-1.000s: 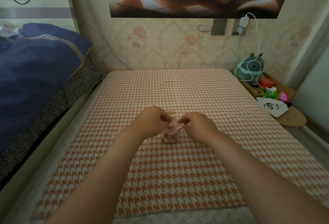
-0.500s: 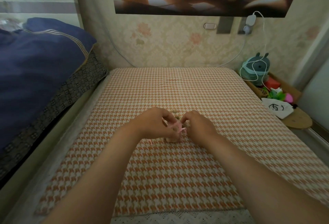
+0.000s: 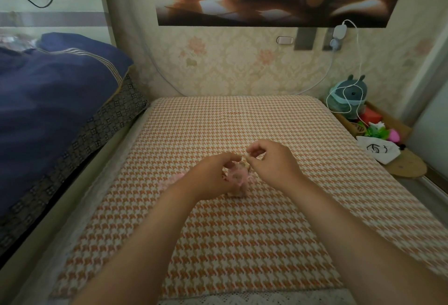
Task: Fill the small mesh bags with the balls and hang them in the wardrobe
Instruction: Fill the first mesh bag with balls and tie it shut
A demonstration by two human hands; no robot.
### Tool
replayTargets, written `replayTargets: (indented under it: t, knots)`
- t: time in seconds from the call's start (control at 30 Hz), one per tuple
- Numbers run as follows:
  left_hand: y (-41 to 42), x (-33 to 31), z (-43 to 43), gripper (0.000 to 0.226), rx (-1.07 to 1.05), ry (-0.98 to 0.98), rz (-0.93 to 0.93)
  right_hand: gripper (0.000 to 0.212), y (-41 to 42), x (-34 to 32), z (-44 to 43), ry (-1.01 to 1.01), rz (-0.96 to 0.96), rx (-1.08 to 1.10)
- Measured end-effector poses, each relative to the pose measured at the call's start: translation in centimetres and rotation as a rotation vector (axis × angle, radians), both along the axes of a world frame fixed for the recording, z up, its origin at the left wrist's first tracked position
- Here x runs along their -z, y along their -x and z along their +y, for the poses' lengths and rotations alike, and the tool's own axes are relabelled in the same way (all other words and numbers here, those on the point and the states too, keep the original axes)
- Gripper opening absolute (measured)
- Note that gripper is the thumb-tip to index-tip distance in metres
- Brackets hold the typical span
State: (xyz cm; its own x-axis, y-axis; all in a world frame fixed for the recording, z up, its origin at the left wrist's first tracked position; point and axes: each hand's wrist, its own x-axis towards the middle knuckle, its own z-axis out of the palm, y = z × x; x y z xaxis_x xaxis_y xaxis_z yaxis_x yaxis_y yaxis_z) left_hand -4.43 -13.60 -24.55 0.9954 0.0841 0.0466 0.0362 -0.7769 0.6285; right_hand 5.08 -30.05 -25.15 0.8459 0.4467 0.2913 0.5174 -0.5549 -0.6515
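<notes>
Since the earlier frame my right hand (image 3: 271, 163) has lifted off the bag toward the far right. Its thumb and forefinger are pinched narrow on a small pale thing (image 3: 249, 156); I cannot tell whether that is a ball or a cord. My left hand (image 3: 208, 177) curls its fingers round the gathered top of the pink mesh bag (image 3: 238, 178). The bag sits on the orange houndstooth cover (image 3: 242, 244) at mid-bed, between both hands. A scrap of pink fabric (image 3: 173, 179) shows just left of my left wrist. At the far right stands a teal plush toy (image 3: 351, 86), and a navy quilt (image 3: 48, 101) lies on the left.
</notes>
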Motion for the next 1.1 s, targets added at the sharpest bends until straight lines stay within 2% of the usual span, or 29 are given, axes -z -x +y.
replayTargets:
  t: [0.1, 0.23, 0.37, 0.5, 0.77, 0.9, 1.0, 1.1]
  knots:
    - [-0.4, 0.4, 0.3, 0.050, 0.002, 0.009, -0.001, 0.008, 1.7, -1.7, 0.4, 0.002, -0.070, -0.104]
    - [-0.6, 1.2, 0.6, 0.031, -0.001, 0.052, -0.028, 0.011, 2.7, -2.0, 0.9, 0.244, -0.226, -0.163]
    - [-0.5, 1.8, 0.7, 0.042, -0.012, 0.078, -0.018, 0.024, 2.4, -1.5, 0.8, 0.338, -0.225, -0.161]
    - [-0.5, 2.0, 0.8, 0.056, -0.024, 0.133, 0.028, 0.011, 1.8, -1.7, 0.0, 0.281, -0.186, -0.145]
    - [-0.8, 2.0, 0.4, 0.054, 0.008, 0.186, 0.003, 0.026, 2.0, -0.8, -0.1, 0.382, -0.080, -0.302]
    - [-0.8, 2.1, 0.3, 0.051, -0.014, 0.114, -0.031, 0.032, 1.8, -0.6, 0.1, 0.432, -0.091, -0.290]
    - [-0.7, 2.2, 0.4, 0.040, -0.005, 0.122, -0.018, 0.028, 1.6, -0.4, 0.1, 0.368, -0.107, -0.252]
    - [-0.6, 2.2, 0.2, 0.038, -0.021, 0.170, -0.012, 0.025, 1.8, -0.6, 0.0, 0.405, -0.115, -0.274]
